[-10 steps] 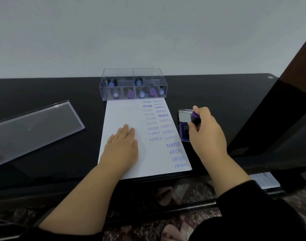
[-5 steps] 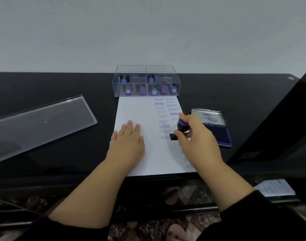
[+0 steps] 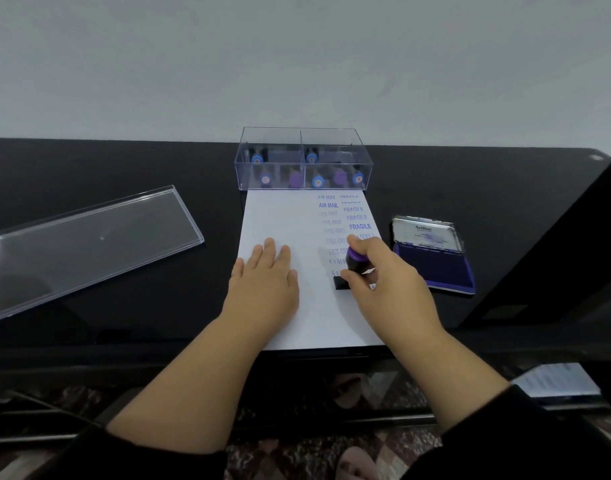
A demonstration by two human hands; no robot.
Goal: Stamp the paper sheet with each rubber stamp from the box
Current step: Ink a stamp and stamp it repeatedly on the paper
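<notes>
A white paper sheet [image 3: 283,216] lies on the black table, its right half covered with blue prints reading AIR MAIL, FRAGILE, FAX OUT and SAMPLE. My left hand [image 3: 264,284] lies flat on the sheet's left half. My right hand [image 3: 389,285] grips a rubber stamp [image 3: 352,265] with a purple knob and black base, the base down on the paper among the prints. Behind the sheet stands a clear plastic box [image 3: 303,161] holding several stamps with blue and purple tops.
An open ink pad [image 3: 435,261] with a metal lid and blue pad sits right of the sheet. The box's clear lid [image 3: 85,247] lies at the left. The black table [image 3: 124,168] ends at a near edge below the sheet; a dark panel rises at the right.
My right hand carried the stamp from the ink pad leftward onto the paper and lowered it among the prints. My left hand stayed flat on the sheet. The view shifted right.
</notes>
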